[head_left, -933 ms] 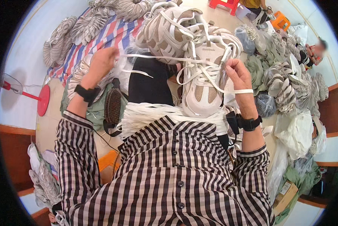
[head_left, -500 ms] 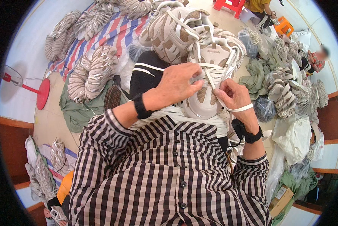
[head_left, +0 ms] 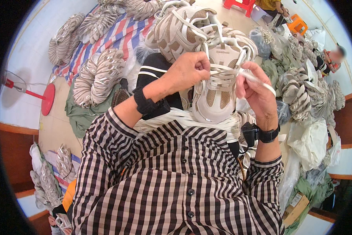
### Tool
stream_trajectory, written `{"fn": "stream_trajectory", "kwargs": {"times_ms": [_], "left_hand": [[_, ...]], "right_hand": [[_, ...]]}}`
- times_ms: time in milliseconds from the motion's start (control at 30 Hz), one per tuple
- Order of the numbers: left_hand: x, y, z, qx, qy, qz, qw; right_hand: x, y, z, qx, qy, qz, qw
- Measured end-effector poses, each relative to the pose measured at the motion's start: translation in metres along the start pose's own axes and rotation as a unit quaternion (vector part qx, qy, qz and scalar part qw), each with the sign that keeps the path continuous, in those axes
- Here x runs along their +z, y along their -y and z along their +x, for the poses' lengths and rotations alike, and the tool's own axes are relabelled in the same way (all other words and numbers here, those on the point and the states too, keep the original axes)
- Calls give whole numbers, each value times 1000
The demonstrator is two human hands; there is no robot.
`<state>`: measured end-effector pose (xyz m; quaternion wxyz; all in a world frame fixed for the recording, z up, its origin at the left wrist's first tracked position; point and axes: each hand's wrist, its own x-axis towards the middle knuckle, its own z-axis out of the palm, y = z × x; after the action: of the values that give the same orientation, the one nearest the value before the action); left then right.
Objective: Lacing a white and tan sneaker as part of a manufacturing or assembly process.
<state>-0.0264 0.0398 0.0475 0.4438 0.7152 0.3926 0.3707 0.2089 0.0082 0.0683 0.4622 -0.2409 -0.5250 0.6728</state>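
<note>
A beige and white sneaker (head_left: 214,111) lies in front of me with its toe toward my body, white lace crossing its tongue. At the sneaker's left eyelets, my left hand (head_left: 189,72) is closed in a pinch; what its fingertips hold is hidden. My right hand (head_left: 259,94), raised beside the right eyelets, grips a white shoelace (head_left: 267,87) that trails over its fingers, partly smeared by motion. More sneakers (head_left: 180,35) of the same look are piled just beyond. A bundle of loose white laces (head_left: 168,122) rests across my lap under the toe.
Bundled shoe uppers (head_left: 98,78) lie on the left, some on a striped sheet (head_left: 105,43). More bundles (head_left: 297,96) and plastic bags (head_left: 307,143) line the right side. A red stand base (head_left: 48,100) is at far left. Other people sit beyond, near an orange stool (head_left: 297,25).
My right hand has moved up and right from the sneaker's toe area, drawing the shoelace outward. My left hand has shifted slightly left and stays pinched near the eyelets.
</note>
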Motion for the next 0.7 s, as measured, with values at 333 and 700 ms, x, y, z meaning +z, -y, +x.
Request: {"fn": "stream_trajectory", "kwargs": {"times_ms": [333, 700], "left_hand": [[-19, -2, 12, 284, -68, 461, 838], [-19, -1, -3, 68, 44, 146, 986]], "right_hand": [[-6, 22, 14, -117, -142, -148, 972], [-61, 57, -21, -167, -186, -22, 968]]}}
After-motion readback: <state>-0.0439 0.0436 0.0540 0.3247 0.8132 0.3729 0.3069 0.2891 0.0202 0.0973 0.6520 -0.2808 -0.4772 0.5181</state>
